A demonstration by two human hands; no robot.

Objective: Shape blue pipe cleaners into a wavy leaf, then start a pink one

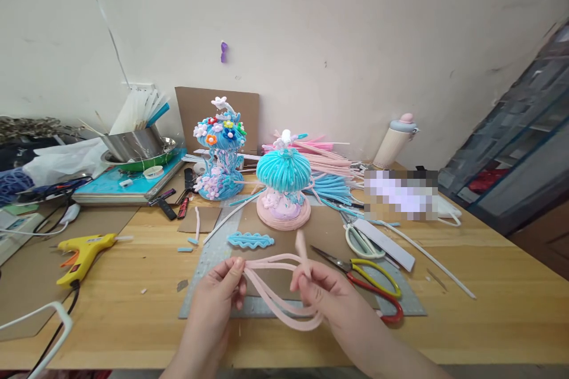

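Pink pipe cleaners [275,302] stretch between my two hands in curved loops. At one end, my left hand [222,287] pinches them between thumb and fingers. My right hand [331,296] is closed on the other end, and a pink tip stands up above its fingers. Just behind lies a blue wavy pipe cleaner piece [251,240] on the cardboard. Farther back stands a jellyfish-like ornament with a turquoise cap [284,170] on a round pink base [284,222]. Left of it is a taller blue ornament [220,142] covered in small coloured flowers.
Scissors with yellow and red handles [376,278] lie beside my right hand. A yellow glue gun [84,254] rests at left. Bundles of blue pipe cleaners [329,188] and a pale bottle [395,142] are at the back. A metal bowl [136,145] sits on books.
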